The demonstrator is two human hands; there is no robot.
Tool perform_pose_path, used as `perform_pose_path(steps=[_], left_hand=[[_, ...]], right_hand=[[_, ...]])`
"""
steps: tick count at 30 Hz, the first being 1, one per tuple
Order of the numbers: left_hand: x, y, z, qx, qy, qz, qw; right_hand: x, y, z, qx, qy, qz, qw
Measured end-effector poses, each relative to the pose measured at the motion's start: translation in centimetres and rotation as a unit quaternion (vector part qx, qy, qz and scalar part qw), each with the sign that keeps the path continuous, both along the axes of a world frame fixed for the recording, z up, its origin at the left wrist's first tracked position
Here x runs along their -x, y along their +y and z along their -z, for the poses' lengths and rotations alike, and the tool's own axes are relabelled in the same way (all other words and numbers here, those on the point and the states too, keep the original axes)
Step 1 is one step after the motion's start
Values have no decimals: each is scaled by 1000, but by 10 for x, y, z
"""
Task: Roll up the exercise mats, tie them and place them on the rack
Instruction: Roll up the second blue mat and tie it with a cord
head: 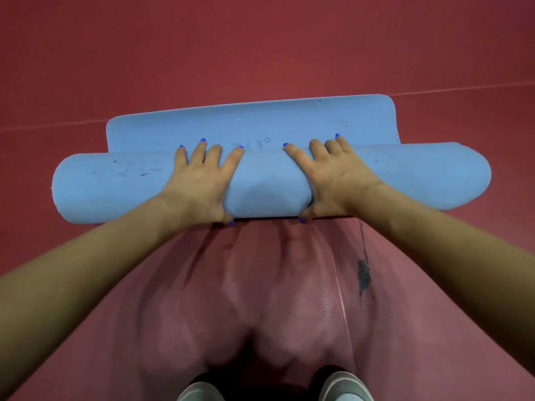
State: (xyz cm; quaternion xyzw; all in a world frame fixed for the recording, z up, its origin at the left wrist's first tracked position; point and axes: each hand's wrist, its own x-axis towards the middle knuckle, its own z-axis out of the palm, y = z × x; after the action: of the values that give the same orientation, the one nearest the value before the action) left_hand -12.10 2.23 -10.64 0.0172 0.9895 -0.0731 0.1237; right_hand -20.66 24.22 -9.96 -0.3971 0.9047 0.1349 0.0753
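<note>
I have both hands on the blue mat (272,180), which lies across the middle of the frame on the red floor (260,53). My left hand (199,180) and right hand (338,178) each drape over the top of the roll, fingers spread across the far side and thumbs tucked under the near edge, so both are grasping the roll.

Only a short flat flap (252,123) is left unrolled, in the upper centre.

My worry is the roll going crooked: its ends already look uneven against the flap, and if one hand pushes ahead of the other it could telescope. If I ease my grip before tying, the foam would likely spring loose.

Count: one blue mat, two hands, two shoes (344,386) at the bottom edge. I see no tie or rack here.
</note>
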Motion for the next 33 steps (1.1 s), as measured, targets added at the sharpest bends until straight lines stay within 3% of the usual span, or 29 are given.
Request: perform_pose_path(steps=[3, 5, 10, 19, 26, 30, 33], left_hand=[[-7, -1, -3, -10, 5, 10, 1000], [-18, 1, 2, -9, 55, 34, 998], [-64, 19, 8, -36, 112, 64, 991], [-151, 56, -10, -76, -28, 61, 995], [-194, 58, -17, -141, -126, 50, 981], [-172, 50, -17, -153, -202, 56, 966], [-153, 48, -13, -235, -188, -9, 954]], right_hand=[[-6, 4, 5, 19, 32, -14, 999], [-15, 10, 7, 53, 43, -13, 998], [-55, 39, 5, 80, 17, -19, 997], [-146, 76, -15, 4, -117, 19, 993], [-173, 82, -20, -7, -176, -33, 984], [-154, 65, -28, -98, -270, -32, 957], [-141, 58, -29, -136, -338, -9, 931]])
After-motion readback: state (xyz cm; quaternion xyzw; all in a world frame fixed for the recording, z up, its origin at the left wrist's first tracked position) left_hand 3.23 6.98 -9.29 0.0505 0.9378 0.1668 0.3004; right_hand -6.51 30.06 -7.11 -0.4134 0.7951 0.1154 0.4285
